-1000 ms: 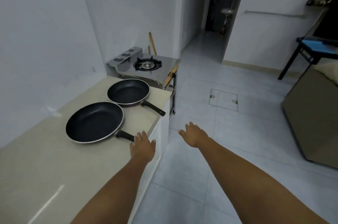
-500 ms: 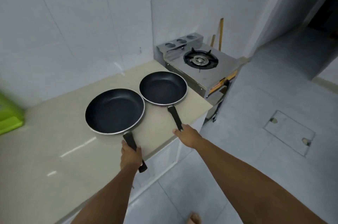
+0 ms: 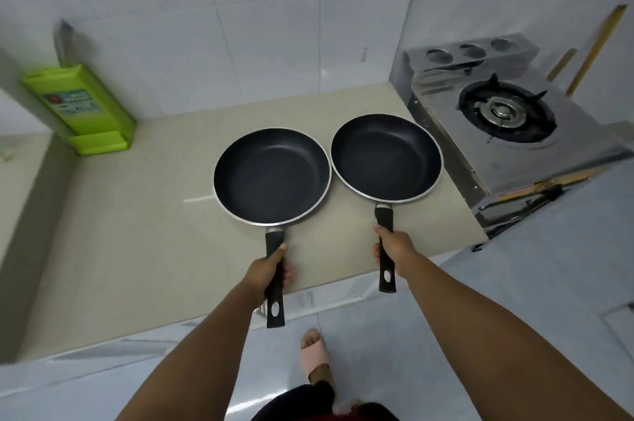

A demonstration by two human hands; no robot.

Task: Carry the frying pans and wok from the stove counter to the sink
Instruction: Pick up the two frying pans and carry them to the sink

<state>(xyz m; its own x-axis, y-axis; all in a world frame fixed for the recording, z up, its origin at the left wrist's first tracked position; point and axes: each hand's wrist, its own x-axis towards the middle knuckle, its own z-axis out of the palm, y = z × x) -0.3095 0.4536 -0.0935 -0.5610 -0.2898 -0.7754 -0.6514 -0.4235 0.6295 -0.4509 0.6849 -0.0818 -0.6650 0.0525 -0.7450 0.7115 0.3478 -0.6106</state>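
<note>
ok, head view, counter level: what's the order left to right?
Green cutting board → left frying pan, handle held by the left hand → right frying pan, handle held by the right hand → gas stove.

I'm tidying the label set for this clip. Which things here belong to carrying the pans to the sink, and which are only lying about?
Part of the job:
- left frying pan, handle in the left hand
- right frying pan, handle in the right hand

Lying about:
- gas stove
- green cutting board leaning at the wall
- counter

No wok or sink shows in this view.
</note>
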